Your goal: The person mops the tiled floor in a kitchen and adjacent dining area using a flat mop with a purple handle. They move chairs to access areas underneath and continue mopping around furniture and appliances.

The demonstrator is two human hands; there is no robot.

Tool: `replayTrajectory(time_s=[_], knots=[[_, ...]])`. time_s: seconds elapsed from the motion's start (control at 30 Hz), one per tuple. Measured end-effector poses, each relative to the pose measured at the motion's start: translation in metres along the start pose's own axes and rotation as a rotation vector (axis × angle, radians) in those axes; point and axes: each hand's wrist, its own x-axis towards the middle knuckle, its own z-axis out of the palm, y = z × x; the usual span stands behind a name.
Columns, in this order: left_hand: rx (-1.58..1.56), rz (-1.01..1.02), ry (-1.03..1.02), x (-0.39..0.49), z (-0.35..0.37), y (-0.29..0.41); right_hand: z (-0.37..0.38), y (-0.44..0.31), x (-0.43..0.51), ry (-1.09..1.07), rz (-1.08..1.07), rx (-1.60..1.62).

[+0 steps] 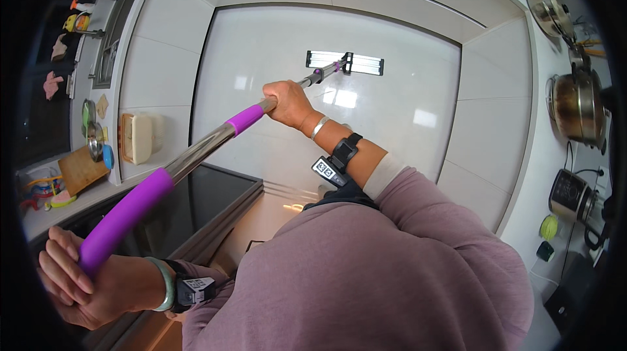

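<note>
A flat mop with a metal pole [198, 151] and purple foam grips runs diagonally across the view. My left hand [81, 280] is closed around the purple grip at the pole's top end, at the lower left. Farther down, my right hand [290, 101] grips the bare metal just past the second purple sleeve. The mop's wide, flat head [366, 64], silvery with black ends, rests on the glossy pale floor [264, 135]. Its underside is hidden. Both wrists wear bands and strapped devices.
White cabinets [161, 72] enclose the floor on three sides. A dark glass-fronted unit [215, 189] stands at my left. A cream plastic bin [142, 138] hangs on the left cabinet. Pots [578, 111] and a black appliance [568, 194] line the right counter; a sink [110, 52] lies left.
</note>
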Motion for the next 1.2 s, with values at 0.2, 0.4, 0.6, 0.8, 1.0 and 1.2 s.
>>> replayTrajectory(time_s=[0.2, 0.4, 0.6, 0.8, 1.0, 1.2], knots=[[0.148, 0.095, 0.111, -0.077, -0.057, 0.05, 0.031, -0.03, -0.072, 0.029, -0.03, -0.119], [0.456, 0.267, 0.165, -0.11, -0.198, 0.096, 0.157, -0.088, -0.158, 0.026, 0.018, -0.117], [-0.17, 0.078, -0.003, -0.107, -0.243, 0.1, 0.163, -0.103, -0.176, -0.05, 0.013, -0.155], [-0.226, 0.129, -0.06, -0.1, -0.267, 0.092, 0.168, -0.102, -0.135, -0.001, -0.111, -0.287], [0.199, 0.168, 0.176, -0.086, -0.225, 0.087, 0.163, -0.087, -0.083, 0.008, -0.094, -0.204], [0.464, 0.068, -0.019, -0.082, -0.181, 0.058, 0.197, -0.048, 0.007, -0.153, -0.258, -0.148]])
